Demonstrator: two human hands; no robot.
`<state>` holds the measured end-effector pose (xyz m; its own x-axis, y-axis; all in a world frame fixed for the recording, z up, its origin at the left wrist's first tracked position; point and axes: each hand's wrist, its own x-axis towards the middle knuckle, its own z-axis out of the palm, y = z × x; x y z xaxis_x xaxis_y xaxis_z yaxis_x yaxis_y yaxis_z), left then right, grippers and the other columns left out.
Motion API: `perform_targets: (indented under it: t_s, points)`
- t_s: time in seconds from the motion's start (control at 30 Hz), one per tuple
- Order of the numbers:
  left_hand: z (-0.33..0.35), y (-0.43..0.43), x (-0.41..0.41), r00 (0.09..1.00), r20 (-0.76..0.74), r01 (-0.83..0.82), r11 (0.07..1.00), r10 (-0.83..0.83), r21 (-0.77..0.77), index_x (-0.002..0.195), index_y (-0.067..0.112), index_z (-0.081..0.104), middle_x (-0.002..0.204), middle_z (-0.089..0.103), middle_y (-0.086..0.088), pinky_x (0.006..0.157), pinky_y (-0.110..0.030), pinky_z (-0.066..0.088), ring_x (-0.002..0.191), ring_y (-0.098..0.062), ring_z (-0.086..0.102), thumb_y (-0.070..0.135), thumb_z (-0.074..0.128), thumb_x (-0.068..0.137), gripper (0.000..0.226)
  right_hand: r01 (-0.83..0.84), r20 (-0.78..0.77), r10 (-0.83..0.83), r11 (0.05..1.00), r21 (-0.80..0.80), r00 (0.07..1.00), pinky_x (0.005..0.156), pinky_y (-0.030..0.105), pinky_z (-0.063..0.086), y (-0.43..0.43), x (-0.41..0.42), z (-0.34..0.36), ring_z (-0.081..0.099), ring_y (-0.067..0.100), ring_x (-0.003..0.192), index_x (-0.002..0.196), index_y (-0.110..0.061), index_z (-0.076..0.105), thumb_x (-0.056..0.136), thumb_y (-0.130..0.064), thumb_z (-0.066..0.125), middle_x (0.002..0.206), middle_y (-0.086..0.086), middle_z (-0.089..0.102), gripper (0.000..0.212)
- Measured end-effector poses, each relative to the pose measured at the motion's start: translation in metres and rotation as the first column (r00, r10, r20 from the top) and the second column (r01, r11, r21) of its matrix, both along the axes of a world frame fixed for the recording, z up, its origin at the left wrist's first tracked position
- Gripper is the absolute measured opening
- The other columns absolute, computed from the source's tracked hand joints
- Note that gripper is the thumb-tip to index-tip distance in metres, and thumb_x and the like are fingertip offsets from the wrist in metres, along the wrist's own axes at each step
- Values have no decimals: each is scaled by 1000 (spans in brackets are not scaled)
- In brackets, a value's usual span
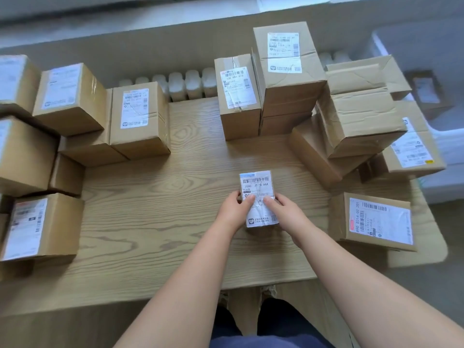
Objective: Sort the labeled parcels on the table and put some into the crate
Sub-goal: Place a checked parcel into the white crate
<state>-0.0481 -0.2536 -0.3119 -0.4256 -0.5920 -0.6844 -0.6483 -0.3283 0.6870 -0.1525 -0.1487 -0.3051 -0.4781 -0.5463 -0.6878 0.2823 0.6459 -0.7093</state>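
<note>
Both forearms reach over the near table (150,197) edge. My left hand (233,209) and right hand (281,209) pinch the small parcel (256,189) by its sides at mid-table, thumbs on its crumpled label. Held this lightly, it could slip or twist. Swinging it right toward the white crate (452,141), I might clip the leaning stack (359,121) between.

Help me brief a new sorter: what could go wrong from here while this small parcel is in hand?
1. The left hand and right hand grip only the near half of the small parcel; it may slip.
2. The right-hand stack sits tilted and uneven between them and the white crate; an arm carrying across could topple it.
</note>
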Motion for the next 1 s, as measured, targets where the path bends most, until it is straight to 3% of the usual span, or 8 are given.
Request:
perform_targets:
  t_s: [0.13,0.27,0.37,0.5,0.63,0.83,0.93,1.0]
  points:
    - [5,-4,7,994,-66,-79,989,88,121,128,10,59,120,70,-11,87,-47,61,100,-26,71,21,58,103,27,9,81,-7,999,-32,997,61,14,49,1,6,8,70,11,96,131,-21,63,106,-33,51,118,-1,73,30]
    - [12,-10,20,984,-94,-122,960,150,254,127,10,58,104,70,-2,58,-27,60,79,-11,70,17,53,106,22,64,78,-63,998,-8,995,68,20,46,-1,9,15,66,8,97,132,-24,61,108,-40,41,121,-4,69,35]
    - [19,-15,29,974,-125,-143,940,190,310,127,13,60,103,73,0,64,-31,59,83,-13,71,16,51,107,22,119,31,-117,992,-52,993,68,21,49,0,10,14,64,9,88,136,-18,56,102,-29,61,112,-1,66,36]
    - [42,-27,28,945,-178,-217,931,276,293,127,10,60,101,74,-6,67,-33,58,80,-20,71,9,50,104,25,129,-16,-132,984,-119,991,99,42,50,-5,12,27,65,23,107,126,-19,54,88,-24,79,107,-1,66,46]
    - [73,-34,23,901,-333,-200,948,277,248,130,12,62,114,76,-8,95,-45,57,101,-27,74,42,72,88,52,144,-85,-167,963,-227,982,97,49,53,-18,11,52,68,32,110,126,-14,66,85,-20,81,118,17,70,45]
    - [130,-45,16,871,-472,-133,990,138,44,131,23,55,118,73,1,75,-26,58,101,-13,72,32,84,82,58,130,-115,-197,893,-430,974,92,41,57,-30,2,102,70,27,106,119,-17,65,80,-24,84,112,13,72,44]
    - [150,-47,16,844,-522,-133,991,119,10,133,24,53,122,70,-2,77,-30,61,105,-16,70,22,80,85,55,134,-70,-192,861,-491,979,93,43,57,-33,4,124,71,25,108,120,-23,63,65,-42,87,116,9,73,63]
    - [163,-49,18,814,-564,-127,990,139,61,132,21,56,122,71,-8,76,-33,63,103,-20,71,23,74,89,46,121,-14,-148,856,-503,989,92,39,57,-35,5,135,71,21,109,125,-22,62,72,-46,84,115,4,75,62]
